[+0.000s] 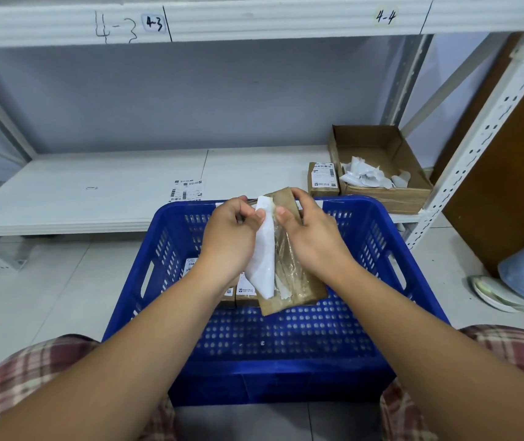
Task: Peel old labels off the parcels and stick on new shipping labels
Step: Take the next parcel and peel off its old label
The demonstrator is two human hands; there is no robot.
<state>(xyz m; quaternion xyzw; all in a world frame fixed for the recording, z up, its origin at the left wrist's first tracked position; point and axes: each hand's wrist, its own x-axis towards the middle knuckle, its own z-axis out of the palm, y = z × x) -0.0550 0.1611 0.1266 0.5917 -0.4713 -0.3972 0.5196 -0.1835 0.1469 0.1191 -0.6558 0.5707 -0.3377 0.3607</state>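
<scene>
The parcel (306,289) is a flat, long packet of brown paper, wrapped with shiny clear tape, and it is held tilted in the air over the middle of the crate (378,246). The right hand (313,238) grips its top end: the thumb presses on the front face and the other fingers curl around the far edge. The left hand (228,238) has its fingers curled, and the thumb with the fingertips pinches the upper end of the label (263,268). This label is a smooth white strip that shows its blank back side. It is lifted from the parcel along most of its length, and torn white paper remains stuck on the brown face near the lower end. The crate is of blue hard plastic, rectangular, with slotted walls and a bottom full of small round holes. Inside it, under the hands at 9 o'clock from the parcel, lie other parcels (244,297), brown with printed labels. Behind the crate, at 12 o'clock, is a white shelf (95,192) of painted board. On it lies a printed sheet (189,189) at 11 o'clock, and a small parcel (322,179) stands at 1 o'clock, just beside an open cardboard box (381,148). In the box are crumpled white scraps (365,178). At 3 o'clock a light shoe (502,297) rests on the tiled floor (63,297).
</scene>
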